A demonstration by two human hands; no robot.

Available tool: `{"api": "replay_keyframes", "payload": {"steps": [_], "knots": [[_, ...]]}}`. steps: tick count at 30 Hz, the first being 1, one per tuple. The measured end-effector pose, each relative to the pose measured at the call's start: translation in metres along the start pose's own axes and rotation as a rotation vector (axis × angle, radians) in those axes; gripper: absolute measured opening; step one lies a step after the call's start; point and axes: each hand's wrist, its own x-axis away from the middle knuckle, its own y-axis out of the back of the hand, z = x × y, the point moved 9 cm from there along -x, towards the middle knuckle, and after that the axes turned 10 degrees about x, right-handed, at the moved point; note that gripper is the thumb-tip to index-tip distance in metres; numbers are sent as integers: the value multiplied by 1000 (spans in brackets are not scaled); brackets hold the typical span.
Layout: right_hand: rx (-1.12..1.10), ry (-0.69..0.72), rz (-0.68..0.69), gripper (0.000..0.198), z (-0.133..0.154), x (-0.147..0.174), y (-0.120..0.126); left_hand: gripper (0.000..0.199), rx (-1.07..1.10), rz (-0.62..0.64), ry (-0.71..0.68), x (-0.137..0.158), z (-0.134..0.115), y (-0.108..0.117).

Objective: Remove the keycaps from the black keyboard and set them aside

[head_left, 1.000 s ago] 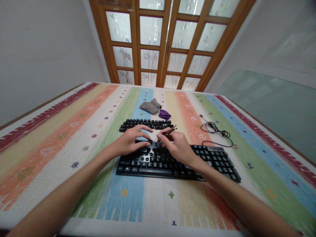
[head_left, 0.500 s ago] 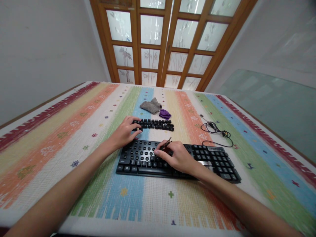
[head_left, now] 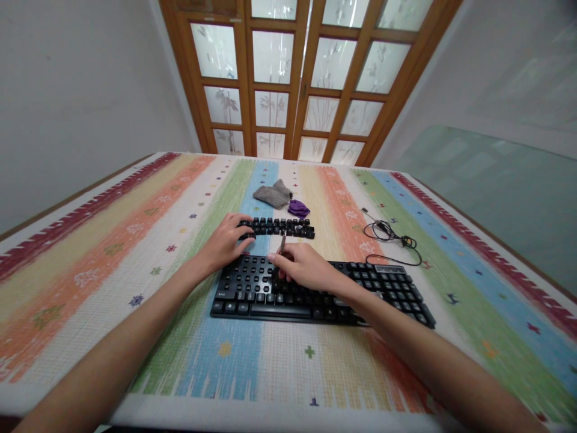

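My left hand (head_left: 225, 242) is at the left end of the rows of loose black keycaps (head_left: 277, 227). Its thumb and fingers close around a keycap (head_left: 249, 236) there. Over the upper middle of the black keyboard (head_left: 279, 311), my right hand (head_left: 303, 266) grips a slim, pointed metal tool that looks like tweezers (head_left: 282, 243). The tool points up and away, towards the loose keycaps. On the keyboard's left part, many keys lack their caps and bare stems show. The bottom row and the number pad have caps. My right hand and wrist hide part of the keyboard.
A grey cloth (head_left: 273, 194) and a crumpled purple cloth (head_left: 298, 208) lie behind the keycaps. The coiled black cable (head_left: 391, 234) is to the right. Everything rests on a striped tablecloth (head_left: 180, 337). A wooden door with glass panes (head_left: 270, 57) stands beyond.
My right hand has moved left and slightly away from me, turning the tool more upright. My left hand stays at the keycaps. The view has shifted slightly.
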Motion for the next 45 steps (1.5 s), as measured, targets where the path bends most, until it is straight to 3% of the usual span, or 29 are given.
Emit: {"api": "replay_keyframes", "payload": {"steps": [13,36,41,45], "knots": [[-62,-6,-186,33,4,6,23,17,-99,76,-2,-2,11,-14],[-155,68,-212,31,12,9,25,16,-36,2,23,-2,16,-11],[-163,73,-231,26,12,12,29,17,76,-61,70,-2,10,3],[-189,69,-243,23,9,17,31,24,397,-22,198,-1,-2,9]]}}
